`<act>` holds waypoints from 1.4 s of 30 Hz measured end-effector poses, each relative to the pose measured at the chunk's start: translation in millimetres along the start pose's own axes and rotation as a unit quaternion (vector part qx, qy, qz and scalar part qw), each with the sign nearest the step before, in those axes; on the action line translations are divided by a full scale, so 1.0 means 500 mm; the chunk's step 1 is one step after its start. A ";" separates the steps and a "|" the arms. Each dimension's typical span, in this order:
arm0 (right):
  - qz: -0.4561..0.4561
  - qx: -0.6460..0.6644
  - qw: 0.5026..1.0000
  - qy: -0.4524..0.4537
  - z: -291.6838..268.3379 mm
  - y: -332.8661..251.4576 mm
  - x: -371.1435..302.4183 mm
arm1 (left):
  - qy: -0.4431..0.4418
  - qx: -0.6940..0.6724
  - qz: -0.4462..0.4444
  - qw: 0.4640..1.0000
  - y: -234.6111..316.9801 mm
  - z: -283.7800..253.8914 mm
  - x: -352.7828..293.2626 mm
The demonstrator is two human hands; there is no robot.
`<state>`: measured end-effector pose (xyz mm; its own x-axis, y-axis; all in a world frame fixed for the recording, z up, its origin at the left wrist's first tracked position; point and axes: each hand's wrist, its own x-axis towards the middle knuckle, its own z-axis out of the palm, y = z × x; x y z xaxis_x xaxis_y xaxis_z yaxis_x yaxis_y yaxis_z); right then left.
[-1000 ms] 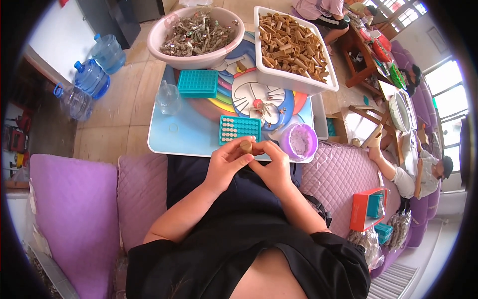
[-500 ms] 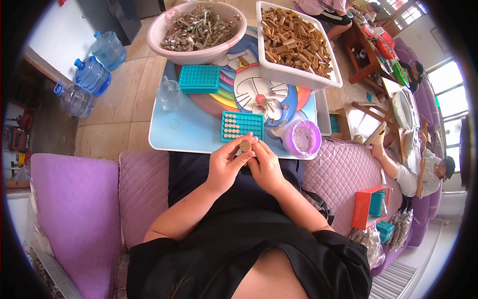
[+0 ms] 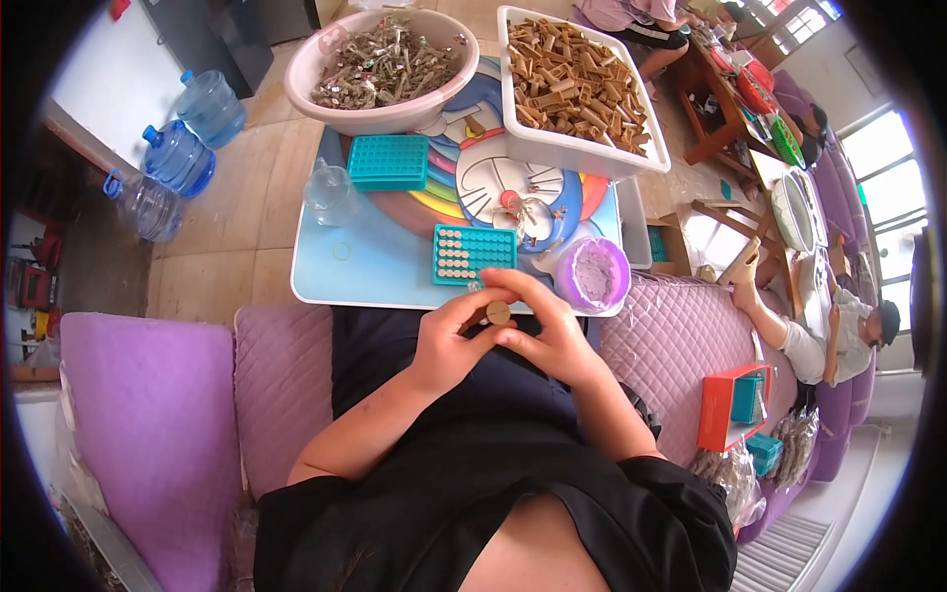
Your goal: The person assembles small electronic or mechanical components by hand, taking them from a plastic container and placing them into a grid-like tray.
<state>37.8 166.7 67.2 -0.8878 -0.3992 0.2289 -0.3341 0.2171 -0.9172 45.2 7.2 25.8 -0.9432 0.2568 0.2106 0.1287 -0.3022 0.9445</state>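
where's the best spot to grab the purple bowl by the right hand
Take the purple bowl by its rim on the near right side, coming from above. It stands upright and open-topped at the table's near edge; the teal tray crowds its left.

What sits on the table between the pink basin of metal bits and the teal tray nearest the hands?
In the head view, between the pink basin and the near teal tray lies a second, empty teal tray.

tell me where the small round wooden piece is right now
In the head view, the small round wooden piece is pinched between the left hand and right hand, just below the teal tray.
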 end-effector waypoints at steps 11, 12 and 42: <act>0.051 -0.055 0.993 0.090 0.049 0.007 0.008 | 0.075 0.224 0.106 0.966 -0.026 -0.003 0.004; 0.057 -0.040 0.996 0.061 0.034 0.006 0.011 | 0.049 0.162 0.060 0.984 -0.023 -0.004 0.005; -0.076 -0.104 0.987 0.094 0.049 0.008 -0.013 | -0.002 0.296 0.158 0.942 -0.003 0.009 -0.004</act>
<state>50.1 148.3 54.0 -0.8588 -0.2726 0.4338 -0.5088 0.3540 -0.7847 48.3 11.4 25.1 -0.8284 0.2441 0.5041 0.5518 0.2010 0.8094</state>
